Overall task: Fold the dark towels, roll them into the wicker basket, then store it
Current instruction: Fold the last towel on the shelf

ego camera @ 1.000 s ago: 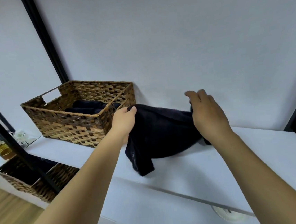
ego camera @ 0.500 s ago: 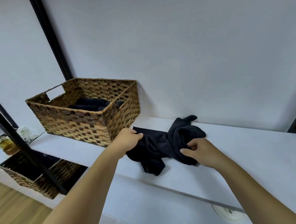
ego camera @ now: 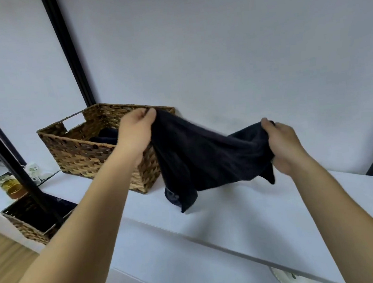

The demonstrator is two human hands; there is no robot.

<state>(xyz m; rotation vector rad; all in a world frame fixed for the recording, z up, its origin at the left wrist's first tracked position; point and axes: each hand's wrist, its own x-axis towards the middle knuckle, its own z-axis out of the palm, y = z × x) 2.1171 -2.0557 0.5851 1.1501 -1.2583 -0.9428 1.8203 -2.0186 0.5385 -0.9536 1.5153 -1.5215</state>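
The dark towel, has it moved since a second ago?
Yes. The dark towel has come up off the white shelf; left hand and right hand hold it stretched, level with the wicker basket rim.

Left hand [ego camera: 137,132] and right hand [ego camera: 281,146] hold dark towel [ego camera: 205,160] above shelf [ego camera: 233,216].

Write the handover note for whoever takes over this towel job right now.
Left hand pinches one top corner of the dark towel; right hand grips the opposite end.
The towel hangs stretched between them above the white shelf, its lowest corner near the surface.
The wicker basket stands on the shelf to the left, with dark towels already inside.
Done: some towels are in the basket.
Left: fold this towel, roll it, put it in, store the basket.
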